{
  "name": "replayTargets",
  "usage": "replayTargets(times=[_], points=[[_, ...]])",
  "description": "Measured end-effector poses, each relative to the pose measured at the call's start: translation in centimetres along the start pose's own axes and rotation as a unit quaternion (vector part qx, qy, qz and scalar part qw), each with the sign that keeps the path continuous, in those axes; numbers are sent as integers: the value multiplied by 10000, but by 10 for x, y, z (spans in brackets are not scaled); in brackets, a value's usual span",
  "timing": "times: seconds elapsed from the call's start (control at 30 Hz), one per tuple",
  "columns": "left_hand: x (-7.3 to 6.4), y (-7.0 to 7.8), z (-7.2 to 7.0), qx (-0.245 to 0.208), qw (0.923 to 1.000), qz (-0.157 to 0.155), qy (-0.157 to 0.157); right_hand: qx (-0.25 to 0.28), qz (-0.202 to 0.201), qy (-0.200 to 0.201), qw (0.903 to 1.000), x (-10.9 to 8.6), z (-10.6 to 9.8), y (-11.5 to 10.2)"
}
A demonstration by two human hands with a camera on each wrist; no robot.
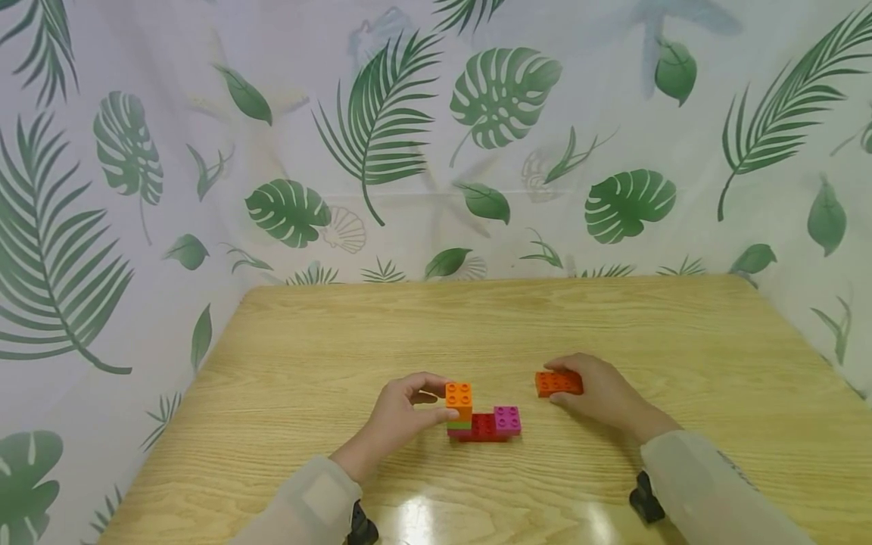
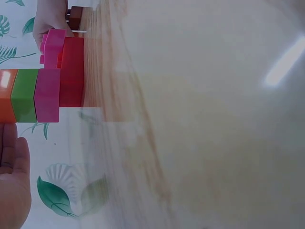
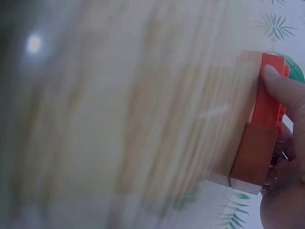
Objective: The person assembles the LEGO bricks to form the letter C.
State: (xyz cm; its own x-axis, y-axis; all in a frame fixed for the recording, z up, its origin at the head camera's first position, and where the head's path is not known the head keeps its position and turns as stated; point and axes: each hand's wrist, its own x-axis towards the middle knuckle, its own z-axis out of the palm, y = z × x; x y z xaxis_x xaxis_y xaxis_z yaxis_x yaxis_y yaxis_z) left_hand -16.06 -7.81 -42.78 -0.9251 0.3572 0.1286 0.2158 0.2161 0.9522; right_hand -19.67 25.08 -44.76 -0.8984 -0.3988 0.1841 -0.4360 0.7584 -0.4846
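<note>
A small brick stack stands on the wooden table [image 1: 477, 318]: a red base [image 1: 482, 428], a magenta brick [image 1: 508, 418] on its right end, and a green layer [image 1: 459, 425] with an orange brick [image 1: 459, 397] on its left end. My left hand [image 1: 441, 397] pinches the orange brick between thumb and forefinger. In the left wrist view the stack [image 2: 47, 90] shows side-on, with my palm [image 2: 14, 181] beside it. To the right, my right hand [image 1: 564, 382] grips an orange-red brick [image 1: 549, 384] lying on the table. The right wrist view shows a fingertip [image 3: 283, 88] on that brick [image 3: 268, 102].
A leaf-patterned curtain [image 1: 436, 151] closes in the table at the back and on both sides. Bare wood lies beyond the hands. In the right wrist view a darker brownish block [image 3: 252, 155] sits against the orange-red brick.
</note>
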Motion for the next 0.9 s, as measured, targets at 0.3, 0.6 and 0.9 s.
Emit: replayTargets(times=[0.3, 0.6, 0.9], points=[[-1, 2, 0, -99, 9999, -86, 3, 31, 136, -66, 9999, 4, -1, -3], [-8, 32, 0, -58, 9999, -104, -10, -90, -307, 161, 9994, 15, -8, -28], [-10, 36, -1, -16, 9999, -139, -46, 241, -1061, 538, 9926, 23, -11, -64]])
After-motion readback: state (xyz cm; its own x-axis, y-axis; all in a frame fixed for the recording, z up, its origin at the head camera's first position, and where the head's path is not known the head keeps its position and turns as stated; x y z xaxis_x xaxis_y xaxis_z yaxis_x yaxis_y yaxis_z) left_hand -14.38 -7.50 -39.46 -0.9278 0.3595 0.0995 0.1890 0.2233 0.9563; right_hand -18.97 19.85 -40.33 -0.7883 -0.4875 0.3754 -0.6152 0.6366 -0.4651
